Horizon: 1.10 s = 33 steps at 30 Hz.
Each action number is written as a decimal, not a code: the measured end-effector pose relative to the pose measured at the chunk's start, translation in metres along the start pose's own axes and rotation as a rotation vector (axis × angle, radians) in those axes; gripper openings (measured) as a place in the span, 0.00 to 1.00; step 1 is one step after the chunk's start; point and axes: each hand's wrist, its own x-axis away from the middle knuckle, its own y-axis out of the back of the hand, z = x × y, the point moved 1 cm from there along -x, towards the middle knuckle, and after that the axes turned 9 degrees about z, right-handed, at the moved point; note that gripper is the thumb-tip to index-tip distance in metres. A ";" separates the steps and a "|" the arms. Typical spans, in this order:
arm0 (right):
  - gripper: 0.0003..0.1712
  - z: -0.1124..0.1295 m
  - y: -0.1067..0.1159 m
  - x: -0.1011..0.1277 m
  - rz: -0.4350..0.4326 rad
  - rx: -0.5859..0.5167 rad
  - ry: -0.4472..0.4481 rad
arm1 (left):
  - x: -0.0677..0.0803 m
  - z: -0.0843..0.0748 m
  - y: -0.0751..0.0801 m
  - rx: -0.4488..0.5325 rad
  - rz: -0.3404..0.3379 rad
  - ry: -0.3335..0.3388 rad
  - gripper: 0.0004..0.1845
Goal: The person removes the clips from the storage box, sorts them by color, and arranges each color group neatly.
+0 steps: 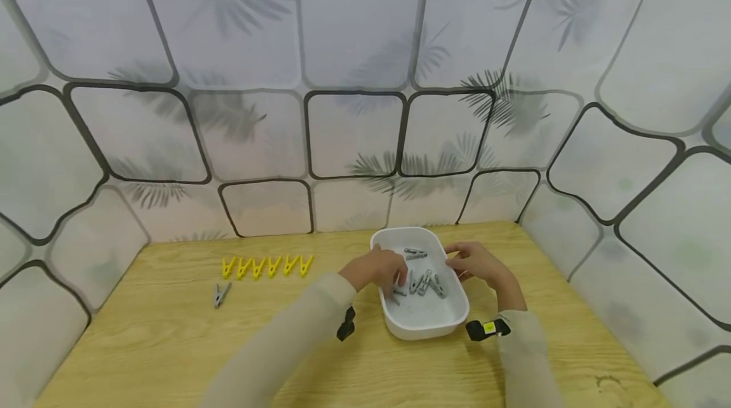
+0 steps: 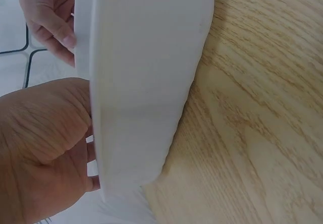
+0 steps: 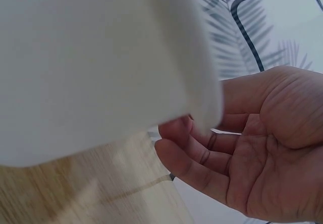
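A white plastic basin (image 1: 425,330) stands on the table, with several grey clothespins (image 1: 424,282) lying loose inside. My left hand (image 1: 381,267) reaches over the basin's left rim, fingers pointing down among the clothespins. In the left wrist view the basin wall hides those fingertips, so I cannot tell whether they pinch a clothespin. On the opposite side, my right hand (image 1: 478,263) holds the basin's right rim, with curled fingers (image 3: 194,171) showing by the wall in the right wrist view.
Left of the basin, several yellow clothespins (image 1: 259,267) form a row on the wooden table (image 1: 143,344). One grey clothespin (image 1: 221,294) lies below the row's left end. A patterned wall covering (image 1: 354,135) rises behind the table and along both sides.
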 end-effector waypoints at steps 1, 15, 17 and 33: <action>0.25 0.000 0.000 0.000 0.003 0.002 0.008 | -0.001 0.000 -0.001 0.007 -0.001 0.004 0.12; 0.24 0.000 -0.001 0.000 0.008 -0.011 0.009 | -0.002 0.008 -0.004 0.094 -0.043 -0.029 0.13; 0.24 0.000 -0.001 0.001 0.008 -0.008 0.011 | -0.002 0.010 -0.004 0.104 -0.077 -0.047 0.13; 0.26 0.003 -0.001 0.004 0.009 0.007 0.000 | 0.029 0.025 0.016 0.312 -0.206 -0.266 0.06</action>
